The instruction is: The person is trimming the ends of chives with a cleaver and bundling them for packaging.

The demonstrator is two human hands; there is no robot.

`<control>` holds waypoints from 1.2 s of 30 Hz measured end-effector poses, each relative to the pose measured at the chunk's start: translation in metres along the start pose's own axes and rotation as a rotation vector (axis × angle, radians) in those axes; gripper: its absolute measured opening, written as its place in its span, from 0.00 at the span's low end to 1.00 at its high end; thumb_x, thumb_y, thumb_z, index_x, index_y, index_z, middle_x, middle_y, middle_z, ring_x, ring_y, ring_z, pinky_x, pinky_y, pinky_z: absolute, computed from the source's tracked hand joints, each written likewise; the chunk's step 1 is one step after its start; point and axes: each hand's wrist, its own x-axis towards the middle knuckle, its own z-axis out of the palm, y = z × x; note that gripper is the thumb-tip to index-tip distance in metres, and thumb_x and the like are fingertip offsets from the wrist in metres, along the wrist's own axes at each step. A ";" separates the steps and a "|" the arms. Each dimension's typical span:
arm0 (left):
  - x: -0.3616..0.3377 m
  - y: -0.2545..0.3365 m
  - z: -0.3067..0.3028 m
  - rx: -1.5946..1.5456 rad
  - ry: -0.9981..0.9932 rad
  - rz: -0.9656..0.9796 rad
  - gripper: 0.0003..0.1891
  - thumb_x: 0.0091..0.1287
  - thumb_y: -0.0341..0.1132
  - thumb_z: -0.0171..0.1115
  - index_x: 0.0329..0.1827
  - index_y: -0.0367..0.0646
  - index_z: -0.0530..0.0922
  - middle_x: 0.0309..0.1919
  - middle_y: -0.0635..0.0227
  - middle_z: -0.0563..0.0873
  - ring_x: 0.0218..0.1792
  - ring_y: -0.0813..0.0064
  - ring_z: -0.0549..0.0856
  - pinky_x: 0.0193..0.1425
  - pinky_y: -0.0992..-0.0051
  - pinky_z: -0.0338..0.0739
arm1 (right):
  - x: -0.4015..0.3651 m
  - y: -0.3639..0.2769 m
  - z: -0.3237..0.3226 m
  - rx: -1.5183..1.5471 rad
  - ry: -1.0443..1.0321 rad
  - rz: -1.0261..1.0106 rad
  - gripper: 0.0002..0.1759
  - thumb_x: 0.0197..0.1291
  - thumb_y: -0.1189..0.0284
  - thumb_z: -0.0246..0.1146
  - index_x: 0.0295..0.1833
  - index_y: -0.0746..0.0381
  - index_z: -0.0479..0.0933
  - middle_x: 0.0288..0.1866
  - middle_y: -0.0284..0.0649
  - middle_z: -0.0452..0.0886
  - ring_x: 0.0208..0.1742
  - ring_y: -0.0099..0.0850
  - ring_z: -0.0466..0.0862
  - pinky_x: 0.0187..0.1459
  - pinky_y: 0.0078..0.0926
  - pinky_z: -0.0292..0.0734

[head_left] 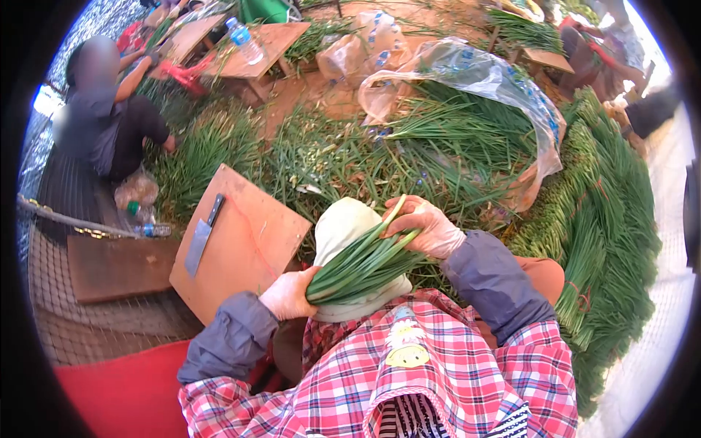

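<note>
A bunch of long green stalks (361, 274) lies across my lap, over a pale cloth (343, 226). My left hand (290, 293) is wrapped round the bunch at its lower left end. At the upper right end, my right hand (422, 228) pinches one or a few pale stalk ends that stick up from the bunch. To the left, a knife (204, 235) with a black handle rests on a tilted wooden board (237, 244), along with a thin red string (248, 226).
Large piles of green stalks (613, 241) stand at the right. Ahead are an open plastic bag (475, 62) of stalks, loose trimmings (307, 157) and a low table (274, 40) with a water bottle (244, 41). A person (109, 109) sits at the upper left, another (602, 55) at the upper right.
</note>
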 end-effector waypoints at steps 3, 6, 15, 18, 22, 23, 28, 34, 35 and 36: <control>0.003 -0.002 -0.004 -0.016 0.002 0.052 0.34 0.41 0.35 0.64 0.56 0.41 0.67 0.36 0.47 0.81 0.42 0.50 0.80 0.45 0.61 0.75 | -0.003 -0.001 0.005 0.205 0.097 0.110 0.12 0.37 0.71 0.70 0.33 0.54 0.82 0.39 0.34 0.80 0.51 0.36 0.76 0.57 0.34 0.65; 0.003 -0.004 -0.002 -0.006 0.027 0.053 0.35 0.41 0.35 0.65 0.58 0.40 0.65 0.37 0.47 0.81 0.43 0.50 0.80 0.45 0.61 0.75 | -0.010 -0.002 0.011 -0.010 0.230 0.319 0.14 0.38 0.73 0.68 0.36 0.55 0.80 0.35 0.34 0.81 0.44 0.36 0.78 0.53 0.34 0.67; -0.007 -0.004 0.014 0.029 0.092 -0.080 0.40 0.42 0.36 0.67 0.62 0.41 0.62 0.39 0.47 0.81 0.43 0.49 0.80 0.45 0.61 0.76 | -0.054 0.069 -0.036 -0.401 0.273 0.810 0.15 0.52 0.66 0.63 0.47 0.53 0.78 0.36 0.42 0.83 0.38 0.40 0.82 0.43 0.34 0.76; -0.011 -0.003 0.025 0.026 0.170 -0.081 0.39 0.43 0.36 0.67 0.62 0.41 0.62 0.39 0.47 0.81 0.42 0.49 0.81 0.45 0.61 0.76 | -0.100 0.102 -0.077 -0.964 -0.192 1.268 0.15 0.58 0.62 0.58 0.49 0.53 0.78 0.42 0.43 0.82 0.46 0.41 0.81 0.46 0.37 0.74; -0.011 0.006 0.034 0.076 0.217 -0.134 0.38 0.43 0.34 0.66 0.62 0.44 0.62 0.41 0.48 0.80 0.43 0.50 0.80 0.46 0.61 0.76 | -0.036 0.001 -0.073 -0.282 0.282 0.513 0.11 0.49 0.62 0.66 0.34 0.58 0.83 0.33 0.42 0.82 0.38 0.39 0.80 0.41 0.33 0.74; -0.010 0.007 0.034 0.085 0.215 -0.129 0.38 0.43 0.34 0.66 0.62 0.44 0.63 0.41 0.49 0.80 0.44 0.50 0.80 0.46 0.62 0.76 | -0.019 -0.010 -0.066 -0.405 0.127 0.262 0.10 0.46 0.65 0.68 0.33 0.58 0.83 0.33 0.40 0.81 0.38 0.37 0.80 0.42 0.33 0.74; -0.011 0.010 0.031 0.163 0.209 -0.090 0.38 0.42 0.33 0.65 0.62 0.44 0.64 0.41 0.49 0.80 0.44 0.51 0.80 0.45 0.62 0.76 | 0.019 -0.018 -0.022 -0.728 -0.333 0.273 0.31 0.36 0.53 0.70 0.49 0.56 0.78 0.49 0.38 0.78 0.60 0.40 0.70 0.61 0.42 0.59; -0.009 0.006 0.026 0.165 0.151 -0.117 0.38 0.41 0.33 0.66 0.61 0.44 0.65 0.41 0.50 0.80 0.43 0.51 0.80 0.45 0.62 0.76 | 0.016 -0.016 -0.018 -0.440 -0.362 0.296 0.23 0.37 0.56 0.70 0.43 0.49 0.81 0.45 0.37 0.78 0.56 0.39 0.72 0.59 0.41 0.60; -0.008 0.007 0.025 0.178 0.156 -0.103 0.38 0.41 0.33 0.66 0.61 0.45 0.65 0.41 0.50 0.81 0.43 0.51 0.80 0.45 0.62 0.76 | 0.015 -0.016 -0.018 -0.429 -0.389 0.343 0.23 0.38 0.56 0.69 0.43 0.49 0.81 0.44 0.37 0.79 0.56 0.38 0.72 0.59 0.40 0.60; -0.008 0.008 0.025 0.191 0.163 -0.092 0.38 0.41 0.33 0.66 0.61 0.45 0.65 0.40 0.51 0.81 0.42 0.52 0.81 0.44 0.62 0.76 | 0.014 -0.016 -0.018 -0.417 -0.417 0.390 0.23 0.38 0.55 0.69 0.44 0.49 0.81 0.42 0.37 0.79 0.56 0.37 0.72 0.58 0.40 0.60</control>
